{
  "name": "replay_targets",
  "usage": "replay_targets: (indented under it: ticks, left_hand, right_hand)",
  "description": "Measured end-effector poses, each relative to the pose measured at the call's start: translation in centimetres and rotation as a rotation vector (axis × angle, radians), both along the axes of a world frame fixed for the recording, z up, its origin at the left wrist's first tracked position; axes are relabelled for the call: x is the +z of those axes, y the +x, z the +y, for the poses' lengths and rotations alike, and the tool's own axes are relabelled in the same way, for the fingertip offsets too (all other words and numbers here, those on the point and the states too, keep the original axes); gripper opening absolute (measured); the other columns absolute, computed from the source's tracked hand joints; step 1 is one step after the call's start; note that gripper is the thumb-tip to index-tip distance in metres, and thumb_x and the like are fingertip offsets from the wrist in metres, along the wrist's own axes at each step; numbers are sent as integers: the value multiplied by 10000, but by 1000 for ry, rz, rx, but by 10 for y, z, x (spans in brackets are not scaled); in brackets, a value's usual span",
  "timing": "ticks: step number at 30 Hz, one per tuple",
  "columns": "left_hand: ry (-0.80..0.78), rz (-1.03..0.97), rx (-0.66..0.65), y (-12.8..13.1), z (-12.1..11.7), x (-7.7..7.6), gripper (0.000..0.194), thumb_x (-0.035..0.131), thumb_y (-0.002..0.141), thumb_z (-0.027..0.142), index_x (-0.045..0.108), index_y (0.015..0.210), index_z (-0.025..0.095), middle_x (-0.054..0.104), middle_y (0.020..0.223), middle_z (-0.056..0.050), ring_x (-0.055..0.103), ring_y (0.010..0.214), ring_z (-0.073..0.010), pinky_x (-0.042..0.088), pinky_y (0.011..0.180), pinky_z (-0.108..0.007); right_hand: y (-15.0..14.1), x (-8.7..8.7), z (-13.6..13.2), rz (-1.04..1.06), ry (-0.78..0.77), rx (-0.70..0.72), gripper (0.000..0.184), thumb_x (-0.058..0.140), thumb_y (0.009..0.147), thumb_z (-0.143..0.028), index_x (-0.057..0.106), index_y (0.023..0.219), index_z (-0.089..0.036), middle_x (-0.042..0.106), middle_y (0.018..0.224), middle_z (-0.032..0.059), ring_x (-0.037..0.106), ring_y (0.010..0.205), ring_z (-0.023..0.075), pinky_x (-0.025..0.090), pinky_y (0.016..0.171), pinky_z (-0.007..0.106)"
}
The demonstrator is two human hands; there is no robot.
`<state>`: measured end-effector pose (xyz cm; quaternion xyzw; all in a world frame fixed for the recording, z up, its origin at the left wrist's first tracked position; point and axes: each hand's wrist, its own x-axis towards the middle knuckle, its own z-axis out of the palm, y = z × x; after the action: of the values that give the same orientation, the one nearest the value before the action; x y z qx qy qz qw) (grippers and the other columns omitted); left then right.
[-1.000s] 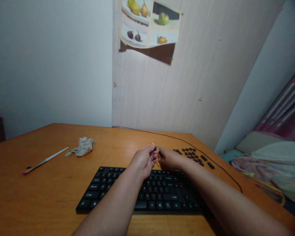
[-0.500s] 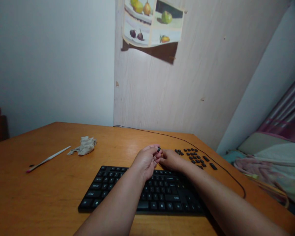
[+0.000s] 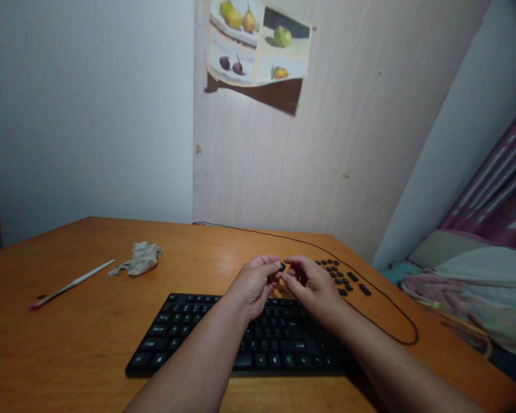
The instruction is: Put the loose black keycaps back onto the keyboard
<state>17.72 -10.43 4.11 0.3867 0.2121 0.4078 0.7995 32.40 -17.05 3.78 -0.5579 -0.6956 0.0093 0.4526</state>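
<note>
A small black keycap (image 3: 282, 267) is pinched between the thumb and fingers of my left hand (image 3: 254, 287), above the back edge of a black keyboard (image 3: 275, 346). Close on its right, my right hand (image 3: 317, 288) has its thumb and forefinger parted near the keycap, and I see nothing held between them. My forearms cross over the keyboard and hide parts of it, including much of its right end. Several loose black keycaps (image 3: 352, 277) lie on the table behind and to the right of my right hand.
The wooden table (image 3: 69, 344) carries a crumpled greyish cloth (image 3: 143, 259) and a thin white brush (image 3: 79, 280) with a pinkish end at the left. A black cable (image 3: 327, 249) runs along the back and right. Fruit pictures (image 3: 258, 46) hang on the wall behind.
My right hand has lifted from behind the keyboard and turned toward the keycap, its thumb and forefinger now apart. My left hand keeps its pinch. The whole view has shifted slightly.
</note>
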Motion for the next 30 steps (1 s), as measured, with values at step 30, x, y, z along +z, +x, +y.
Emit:
replay_targets:
  ticks: [30]
  left_hand:
    - [100,60,-86,4,-13,1,200,757,660,152,625,809,129,633,740,-11,578,688,-103,422,716,-239]
  right_hand:
    - [5,-7,-26,34,121,-61,161,629,899,-271,638,1052,-223,628,899,45,603,762,173,502,667,297]
